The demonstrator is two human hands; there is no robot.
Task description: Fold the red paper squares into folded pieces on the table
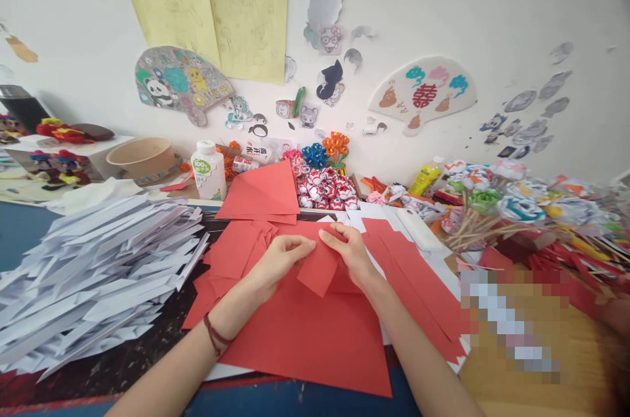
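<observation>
Between my hands is a small red paper piece, tilted above a large red sheet. My right hand pinches its upper edge, thumb in front and fingers behind. My left hand has thumb and index finger pressed together at the left side of the piece; a dark red band circles that wrist. Smaller red sheets lie in an overlapping pile left of my left hand. Long red strips rest on white paper to the right of my right hand.
A big heap of folded white paper covers the left side. Behind stand a white bottle, a folded red sheet and red-and-white paper pieces. Paper flowers on sticks crowd the right, near a yellow bottle.
</observation>
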